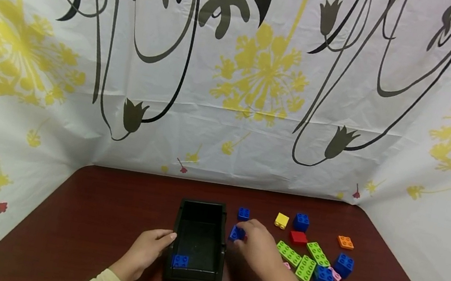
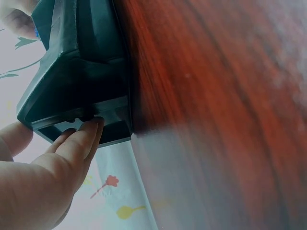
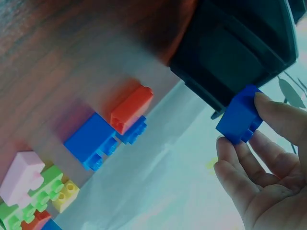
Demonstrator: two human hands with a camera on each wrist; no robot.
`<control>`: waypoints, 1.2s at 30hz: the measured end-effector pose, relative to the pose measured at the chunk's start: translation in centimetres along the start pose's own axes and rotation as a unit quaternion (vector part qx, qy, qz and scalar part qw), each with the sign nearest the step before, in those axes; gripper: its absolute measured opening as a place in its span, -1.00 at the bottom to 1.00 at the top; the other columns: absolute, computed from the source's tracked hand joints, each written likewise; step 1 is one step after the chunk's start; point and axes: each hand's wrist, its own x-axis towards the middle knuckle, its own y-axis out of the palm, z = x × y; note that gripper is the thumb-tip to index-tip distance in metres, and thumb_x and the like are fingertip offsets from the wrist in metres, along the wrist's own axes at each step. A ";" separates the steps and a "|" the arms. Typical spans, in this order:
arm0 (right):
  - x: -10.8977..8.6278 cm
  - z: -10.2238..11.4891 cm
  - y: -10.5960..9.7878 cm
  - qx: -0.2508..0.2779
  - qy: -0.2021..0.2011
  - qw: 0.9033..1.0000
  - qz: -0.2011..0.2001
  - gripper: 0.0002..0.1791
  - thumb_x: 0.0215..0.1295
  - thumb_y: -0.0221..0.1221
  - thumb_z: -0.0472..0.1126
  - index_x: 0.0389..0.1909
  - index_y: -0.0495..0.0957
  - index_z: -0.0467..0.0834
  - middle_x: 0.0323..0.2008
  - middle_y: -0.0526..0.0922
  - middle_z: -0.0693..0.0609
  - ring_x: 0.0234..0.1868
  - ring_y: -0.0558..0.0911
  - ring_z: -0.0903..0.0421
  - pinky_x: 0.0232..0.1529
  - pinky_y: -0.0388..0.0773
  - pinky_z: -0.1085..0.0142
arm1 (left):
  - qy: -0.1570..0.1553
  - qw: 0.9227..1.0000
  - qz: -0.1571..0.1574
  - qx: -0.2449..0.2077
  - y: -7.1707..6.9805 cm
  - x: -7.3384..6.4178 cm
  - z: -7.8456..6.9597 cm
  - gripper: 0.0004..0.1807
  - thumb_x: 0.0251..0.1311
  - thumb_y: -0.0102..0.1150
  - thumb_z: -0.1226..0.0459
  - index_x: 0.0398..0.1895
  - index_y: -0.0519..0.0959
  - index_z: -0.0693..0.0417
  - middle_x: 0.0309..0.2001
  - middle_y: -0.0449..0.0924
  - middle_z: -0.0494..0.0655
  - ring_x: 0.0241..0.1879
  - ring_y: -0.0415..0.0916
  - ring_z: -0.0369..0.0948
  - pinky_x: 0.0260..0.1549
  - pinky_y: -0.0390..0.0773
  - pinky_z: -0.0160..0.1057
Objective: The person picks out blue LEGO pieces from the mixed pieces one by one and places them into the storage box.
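A black plastic bin (image 1: 193, 275) stands on the table. My left hand (image 1: 149, 248) grips its left side, the thumb at the rim and the other fingers (image 2: 79, 143) against the outer wall below. One blue brick (image 1: 180, 261) lies inside, in the near left corner. Just right of the bin, my right hand (image 1: 261, 252) pinches a blue brick (image 3: 239, 115) between thumb and fingertips. Beyond that hand sits another small blue brick (image 1: 243, 213). Some bricks around the right hand are partly hidden by it in the head view.
Loose toy bricks spread over the right side: a yellow brick (image 1: 281, 221), a red brick (image 1: 299, 238), an orange brick (image 1: 345, 242), several lime green bricks (image 1: 305, 268), blue bricks (image 1: 344, 265) and pink ones. The dark red-brown table (image 1: 119, 207) meets a patterned white cloth (image 1: 192, 130).
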 end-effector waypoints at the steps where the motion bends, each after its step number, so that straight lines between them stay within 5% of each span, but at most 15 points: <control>1: 0.0 0.1 -0.1 0.002 0.003 1.000 0.000 -0.64 0.12 0.37 -0.29 -0.04 0.62 -0.24 -0.11 0.60 -0.07 -0.15 0.62 0.07 -0.11 0.68 0.13 | 0.001 1.000 0.000 0.000 0.0 0.0 0.0 -0.40 0.42 0.00 0.06 0.27 0.38 0.41 0.22 0.41 0.37 0.18 0.40 0.25 0.05 0.53 0.16; 18: -0.4 2.8 -1.7 0.016 -0.036 0.999 -0.019 -0.64 0.13 0.37 -0.26 -0.03 0.62 -0.23 -0.09 0.61 -0.07 -0.02 0.61 0.00 -0.02 0.64 0.07 | 0.007 1.000 -0.002 -0.005 -0.2 -0.1 0.0 -0.39 0.41 0.02 0.06 0.26 0.38 0.42 0.20 0.42 0.37 0.18 0.41 0.24 0.07 0.53 0.15; 25: -0.3 3.9 -1.5 0.004 -0.071 0.997 -0.006 -0.65 0.16 0.35 -0.26 -0.03 0.61 -0.24 -0.12 0.61 -0.06 -0.20 0.58 0.12 -0.20 0.68 0.23 | 0.009 1.000 -0.004 -0.006 -0.2 -0.1 -0.1 -0.40 0.42 0.01 0.07 0.26 0.38 0.43 0.20 0.42 0.38 0.16 0.42 0.24 0.06 0.53 0.15; 36: -0.1 5.4 -0.9 0.001 -0.098 0.995 0.028 -0.64 0.17 0.35 -0.24 0.00 0.60 -0.23 -0.09 0.60 -0.05 -0.08 0.62 0.05 -0.10 0.68 0.17 | 0.008 1.000 0.002 -0.005 -0.1 0.0 0.0 -0.39 0.41 0.02 0.06 0.26 0.37 0.43 0.20 0.41 0.38 0.16 0.42 0.24 0.06 0.52 0.16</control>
